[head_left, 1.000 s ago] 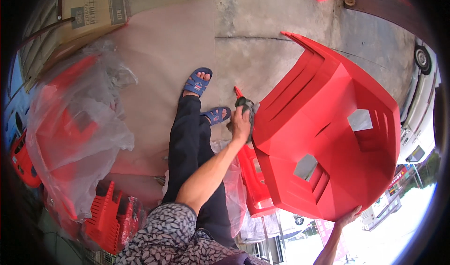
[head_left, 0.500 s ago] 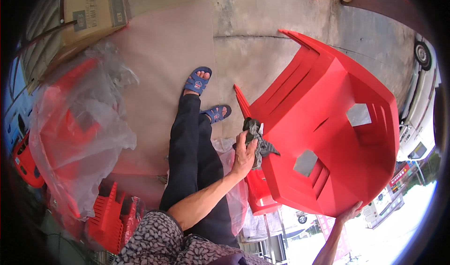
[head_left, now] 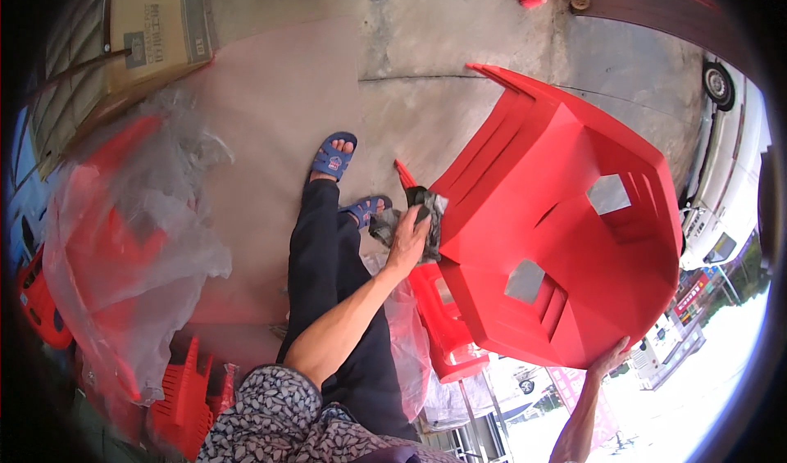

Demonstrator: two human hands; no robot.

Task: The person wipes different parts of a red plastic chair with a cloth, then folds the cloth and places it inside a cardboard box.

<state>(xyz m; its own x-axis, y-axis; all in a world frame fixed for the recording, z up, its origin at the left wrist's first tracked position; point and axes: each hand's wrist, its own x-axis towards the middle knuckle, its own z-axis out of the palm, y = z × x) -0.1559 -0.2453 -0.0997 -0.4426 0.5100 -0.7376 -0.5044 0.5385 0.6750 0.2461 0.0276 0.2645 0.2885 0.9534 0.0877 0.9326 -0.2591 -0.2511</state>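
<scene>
From where I stand, the left hand (head_left: 408, 240) clutches a cloth (head_left: 434, 235) at the tilted red chair's (head_left: 566, 225) edge; the right hand (head_left: 607, 360) grips its rim, right of the legs (head_left: 316, 250).

Your left hand (head_left: 410, 240) clutched a bunched, dark patterned rag (head_left: 434, 221) at the left edge of a tilted red plastic chair (head_left: 561, 217); your right hand (head_left: 608, 358) gripped its lower rim. Another red plastic piece (head_left: 449, 347) showed partly behind. Cloudy plastic sheeting (head_left: 184, 238) draped red items, left; cardboard box (head_left: 164, 20), upper left. You wore blue sandals (head_left: 332, 163). White vehicle (head_left: 734, 160) sat far right.
</scene>
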